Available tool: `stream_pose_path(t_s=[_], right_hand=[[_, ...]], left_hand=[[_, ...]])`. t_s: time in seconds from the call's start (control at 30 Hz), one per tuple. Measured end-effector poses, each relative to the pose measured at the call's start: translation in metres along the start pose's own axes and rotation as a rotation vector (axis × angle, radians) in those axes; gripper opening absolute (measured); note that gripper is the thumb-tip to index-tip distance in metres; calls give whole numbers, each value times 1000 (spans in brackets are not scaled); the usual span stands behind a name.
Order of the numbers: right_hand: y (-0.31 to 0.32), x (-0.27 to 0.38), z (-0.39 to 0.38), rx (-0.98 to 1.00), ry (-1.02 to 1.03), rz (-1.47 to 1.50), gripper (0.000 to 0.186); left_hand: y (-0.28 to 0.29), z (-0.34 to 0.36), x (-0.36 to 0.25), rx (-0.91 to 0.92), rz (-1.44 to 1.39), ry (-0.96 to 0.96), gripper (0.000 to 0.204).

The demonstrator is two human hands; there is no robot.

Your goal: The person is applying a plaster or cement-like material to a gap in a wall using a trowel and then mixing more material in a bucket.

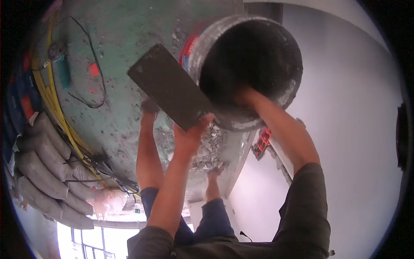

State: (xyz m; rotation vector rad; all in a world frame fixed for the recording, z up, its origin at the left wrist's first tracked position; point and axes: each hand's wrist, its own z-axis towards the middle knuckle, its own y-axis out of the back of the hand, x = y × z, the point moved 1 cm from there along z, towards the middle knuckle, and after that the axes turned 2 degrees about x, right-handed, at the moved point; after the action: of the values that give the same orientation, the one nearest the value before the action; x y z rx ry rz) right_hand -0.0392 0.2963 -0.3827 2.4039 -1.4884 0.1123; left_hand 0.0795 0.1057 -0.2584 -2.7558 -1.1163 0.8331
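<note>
A flat, dark-grey rectangular board (168, 84) slants across the middle of the view. My left hand (193, 127) is closed on its near end, fingers and thumb at the edge. The board's far end points up and to the left, and its underside is hidden. To the right of it, a large round bucket (248, 123) with a dark inside and a whitish, smeared rim opens toward me. My right hand (245, 96) reaches down into the bucket. Its fingers are lost in the shadow there, so what they hold or touch cannot be seen.
Rubble (209, 149) lies on the dusty green floor below the bucket, by my feet. Yellow hoses (51, 93) and a black cable (105, 82) run along the left. Stacked grey sacks (43, 162) stand at lower left. A white wall (349, 112) bounds the right, with a red object (261, 143) near its base.
</note>
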Motion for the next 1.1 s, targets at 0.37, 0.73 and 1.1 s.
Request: stream_pose_path(t_s=[0.37,0.73,1.1], right_hand=[[89,-17,-56,-244,-152,-157,36],[-8,-41,35,-397,-320,205,44],[-24,-18,63,-417,-180,343,36]], left_hand=[[10,8,14,-31,-63,-92,22],[-7,6,1,36,-14,-77,17],[5,16,21,71,-27,-87,21]])
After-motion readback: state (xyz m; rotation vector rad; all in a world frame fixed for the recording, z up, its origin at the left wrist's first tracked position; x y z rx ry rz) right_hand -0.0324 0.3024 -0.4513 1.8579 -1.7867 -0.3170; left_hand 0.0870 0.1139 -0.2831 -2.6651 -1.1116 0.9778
